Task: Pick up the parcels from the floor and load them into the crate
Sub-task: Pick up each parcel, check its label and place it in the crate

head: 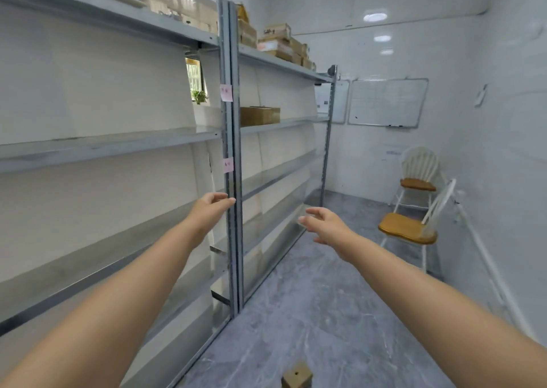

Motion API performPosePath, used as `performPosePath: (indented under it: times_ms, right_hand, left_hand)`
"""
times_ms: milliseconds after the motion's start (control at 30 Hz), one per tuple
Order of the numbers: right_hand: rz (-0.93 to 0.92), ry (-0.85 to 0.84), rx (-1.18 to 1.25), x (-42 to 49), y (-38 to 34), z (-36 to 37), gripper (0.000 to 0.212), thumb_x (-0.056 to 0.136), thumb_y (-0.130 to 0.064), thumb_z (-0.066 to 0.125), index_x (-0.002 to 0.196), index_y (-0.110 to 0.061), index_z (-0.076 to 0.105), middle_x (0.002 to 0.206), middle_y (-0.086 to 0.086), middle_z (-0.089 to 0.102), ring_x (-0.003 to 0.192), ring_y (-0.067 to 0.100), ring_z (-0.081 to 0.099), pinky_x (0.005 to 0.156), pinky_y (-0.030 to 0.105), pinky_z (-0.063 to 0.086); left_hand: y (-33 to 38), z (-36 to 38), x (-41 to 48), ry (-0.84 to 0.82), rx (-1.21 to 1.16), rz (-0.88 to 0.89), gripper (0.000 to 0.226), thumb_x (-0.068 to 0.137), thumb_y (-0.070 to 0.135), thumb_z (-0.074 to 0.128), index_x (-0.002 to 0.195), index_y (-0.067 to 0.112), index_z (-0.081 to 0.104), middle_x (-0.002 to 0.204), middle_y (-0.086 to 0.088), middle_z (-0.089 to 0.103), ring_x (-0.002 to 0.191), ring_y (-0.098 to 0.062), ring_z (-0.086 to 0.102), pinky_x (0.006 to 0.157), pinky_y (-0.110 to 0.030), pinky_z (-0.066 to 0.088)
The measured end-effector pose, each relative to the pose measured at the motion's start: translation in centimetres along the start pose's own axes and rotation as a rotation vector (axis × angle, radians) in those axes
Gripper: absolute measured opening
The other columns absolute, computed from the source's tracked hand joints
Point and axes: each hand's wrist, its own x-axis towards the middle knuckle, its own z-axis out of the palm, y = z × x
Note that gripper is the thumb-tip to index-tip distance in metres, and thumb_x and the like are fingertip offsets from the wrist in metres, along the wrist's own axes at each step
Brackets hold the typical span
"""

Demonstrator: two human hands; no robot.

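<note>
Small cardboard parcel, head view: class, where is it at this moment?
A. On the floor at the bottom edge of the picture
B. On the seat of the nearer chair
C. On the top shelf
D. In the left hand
A: the small cardboard parcel lies on the grey floor at the bottom edge, while the left hand and right hand reach forward and hold nothing.

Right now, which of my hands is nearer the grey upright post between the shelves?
Left. The left hand has its fingertips at the upright post; the right hand hangs off to the post's right, clear of it.
</note>
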Motion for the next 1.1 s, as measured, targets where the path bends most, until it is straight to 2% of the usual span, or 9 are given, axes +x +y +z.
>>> performPosePath:
  times_ms: [200,400,600,733,833,967,1033,1100]
  right_hand:
    - [0.056,0.102,0.002,3.0,3.9,-9.9,0.05,0.091,-0.028,0.06,0.137,-0.012,0.043,0.136,0.01,0.049,0.121,0.024,0.052,0.095,0.036,0.045]
    - [0.153,0.159,-0.005,6.9,8.3,-14.2,0.05,0.091,-0.028,0.059,0.136,-0.013,0.043,0.135,0.012,0.05,0.121,0.025,0.051,0.093,0.037,0.045]
    - [0.216,0.141,-0.02,12.4,12.3,-14.2,0.051,0.091,-0.03,0.06,0.136,-0.014,0.044,0.136,0.011,0.049,0.12,0.024,0.052,0.089,0.034,0.045]
    - [0.236,0.124,-0.041,18.1,12.9,-13.7,0.051,0.091,-0.03,0.061,0.136,-0.015,0.044,0.135,0.011,0.051,0.117,0.023,0.053,0.087,0.033,0.044]
    - [0.242,0.116,-0.043,23.0,13.4,-12.8,0.05,0.091,-0.029,0.06,0.136,-0.014,0.044,0.133,0.011,0.051,0.107,0.019,0.053,0.089,0.033,0.044]
    - [0.317,0.065,-0.048,27.8,17.0,-10.4,0.049,0.092,-0.026,0.059,0.136,-0.014,0.044,0.132,0.011,0.052,0.107,0.019,0.054,0.088,0.033,0.044]
    - [0.371,0.013,-0.068,29.4,19.9,-9.1,0.049,0.092,-0.025,0.059,0.136,-0.013,0.044,0.133,0.011,0.052,0.114,0.022,0.055,0.089,0.033,0.044]
    - [0.427,-0.044,-0.081,31.0,23.2,-8.1,0.049,0.092,-0.025,0.059,0.137,-0.013,0.043,0.134,0.011,0.051,0.12,0.024,0.054,0.094,0.036,0.044]
  left_hand:
    - [1.6,11.0,3.6,-0.101,-0.006,0.043,0.039,0.091,0.03,0.058,0.126,0.014,0.053,0.124,-0.005,0.057,0.11,-0.02,0.054,0.087,-0.031,0.041]
    - [-0.1,17.6,5.9,-0.166,-0.004,-0.007,0.041,0.092,0.029,0.058,0.128,0.012,0.053,0.122,-0.004,0.056,0.114,-0.02,0.054,0.087,-0.03,0.039]
    - [-2.9,20.7,11.9,-0.21,0.036,-0.043,0.044,0.092,0.03,0.058,0.13,0.011,0.052,0.128,-0.006,0.055,0.116,-0.02,0.053,0.089,-0.029,0.039]
    - [-4.5,22.5,17.1,-0.255,0.021,-0.085,0.04,0.092,0.03,0.057,0.128,0.012,0.054,0.125,-0.005,0.057,0.102,-0.016,0.054,0.08,-0.027,0.04]
    - [-6.7,23.3,20.7,-0.294,0.04,-0.133,0.038,0.091,0.032,0.058,0.125,0.013,0.056,0.122,-0.003,0.059,0.101,-0.016,0.055,0.071,-0.023,0.041]
    - [-11.5,24.0,24.5,-0.281,0.067,-0.233,0.037,0.091,0.03,0.058,0.123,0.012,0.058,0.126,-0.006,0.059,0.107,-0.017,0.056,0.079,-0.025,0.039]
    - [-14.1,24.8,25.5,-0.273,0.08,-0.294,0.034,0.091,0.029,0.058,0.121,0.013,0.059,0.127,-0.006,0.059,0.116,-0.02,0.055,0.086,-0.027,0.038]
    - [-16.9,25.7,26.1,-0.268,0.091,-0.353,0.034,0.091,0.029,0.058,0.121,0.013,0.059,0.126,-0.006,0.059,0.113,-0.019,0.055,0.086,-0.027,0.038]
